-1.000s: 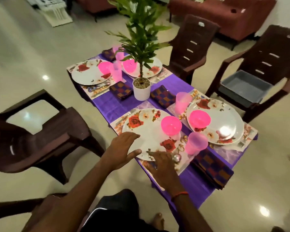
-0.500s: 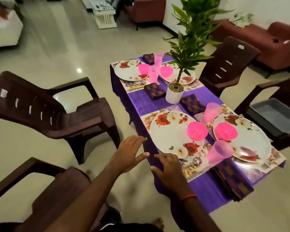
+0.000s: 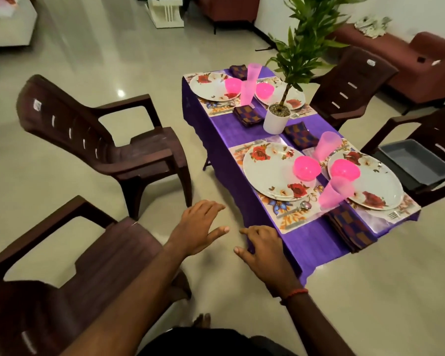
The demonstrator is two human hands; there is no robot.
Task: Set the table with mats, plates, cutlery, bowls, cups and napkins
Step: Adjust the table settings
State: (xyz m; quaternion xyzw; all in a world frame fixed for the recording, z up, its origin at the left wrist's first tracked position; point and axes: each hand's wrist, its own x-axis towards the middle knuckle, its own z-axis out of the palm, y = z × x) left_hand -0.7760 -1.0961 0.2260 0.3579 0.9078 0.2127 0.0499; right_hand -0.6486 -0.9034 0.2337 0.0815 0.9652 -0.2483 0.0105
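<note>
I see a home's living-dining room: red sofas (image 3: 409, 62), brown plastic armchairs (image 3: 108, 147), a purple-clothed dining table (image 3: 242, 129) (potted plant (image 3: 293, 73) centred).

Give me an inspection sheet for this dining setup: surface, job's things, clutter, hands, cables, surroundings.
Surface: table under a purple cloth, with four floral mats laid.
Job's things: four plates, a pink bowl on each; four pink cups; four checked napkins; a spoon and a fork at the near settings.
Clutter: potted plant in the middle; grey tray on a chair seat.
Hands: left hand over the floor, right hand at the table's near corner; both hold nothing.
Cables: nothing seen.
Surroundings: brown chairs, red sofa, glossy floor.
</note>
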